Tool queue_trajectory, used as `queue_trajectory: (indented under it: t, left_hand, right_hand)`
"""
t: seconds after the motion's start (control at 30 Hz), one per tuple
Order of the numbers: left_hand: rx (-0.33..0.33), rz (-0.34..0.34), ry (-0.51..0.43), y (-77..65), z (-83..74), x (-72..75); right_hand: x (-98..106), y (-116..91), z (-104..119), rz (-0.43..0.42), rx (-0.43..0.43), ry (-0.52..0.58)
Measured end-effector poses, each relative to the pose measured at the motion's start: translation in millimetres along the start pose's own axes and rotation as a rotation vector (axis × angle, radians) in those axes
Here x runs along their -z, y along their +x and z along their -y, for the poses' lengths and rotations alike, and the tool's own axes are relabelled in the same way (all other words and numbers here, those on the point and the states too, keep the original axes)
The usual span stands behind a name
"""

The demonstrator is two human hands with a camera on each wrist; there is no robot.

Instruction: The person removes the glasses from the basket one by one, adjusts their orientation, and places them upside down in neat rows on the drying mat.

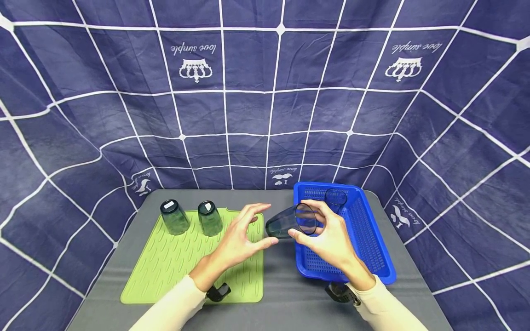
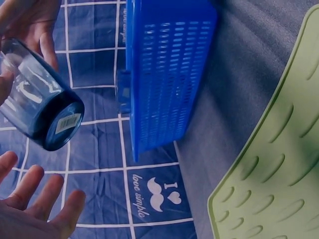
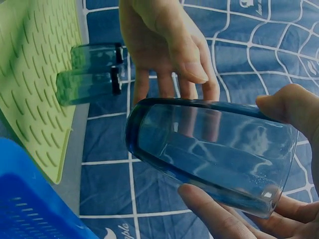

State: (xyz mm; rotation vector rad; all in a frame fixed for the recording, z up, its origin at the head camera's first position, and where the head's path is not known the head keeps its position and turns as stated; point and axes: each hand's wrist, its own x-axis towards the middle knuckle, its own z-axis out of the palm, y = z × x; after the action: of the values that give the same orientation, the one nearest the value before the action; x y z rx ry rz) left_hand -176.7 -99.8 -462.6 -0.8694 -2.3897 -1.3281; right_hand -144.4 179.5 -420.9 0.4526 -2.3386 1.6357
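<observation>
My right hand (image 1: 331, 232) grips a smoky blue drinking glass (image 3: 209, 149) near its rim, thumb on one side and fingers on the other. The glass lies tilted on its side in the air, its thick base toward my left hand and a white label (image 2: 67, 122) on that base. My left hand (image 1: 244, 232) is held just off the base, fingers and thumb spread apart with a gap between them. Two like glasses stand upside down on the green drying mat, a left one (image 1: 175, 218) and a right one (image 1: 210, 219).
A blue plastic basket (image 1: 372, 239) with perforated walls stands on the right of the grey table (image 1: 279, 285). Another glass (image 1: 336, 197) is in its far end. The ribbed green drying mat (image 1: 165, 271) lies on the left. Blue checked cloth (image 1: 248, 110) hangs behind and at both sides.
</observation>
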Motion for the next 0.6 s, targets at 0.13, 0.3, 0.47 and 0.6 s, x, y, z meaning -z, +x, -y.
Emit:
queue_trajectory:
  t: [0.13,0.3,0.47,0.6]
  left_hand:
    - [-0.004,0.013,-0.047,-0.3,-0.8,-3.5]
    - [0.014,0.031,-0.109,-0.4,-2.6,-8.4]
    - [0.043,0.034,-0.099,-1.1,-3.0,-10.6]
    - [0.032,0.024,-0.088,-0.5,-3.5,-10.2]
  right_hand:
    - [-3.8,0.4,-0.3,0.006,0.012,0.029]
    - [-9.2,2.8,1.2,0.021,0.008,0.103]
    - [-13.9,4.5,3.7,0.037,0.003,0.155]
    - [-16.0,5.6,4.6,0.048,0.004,0.167]
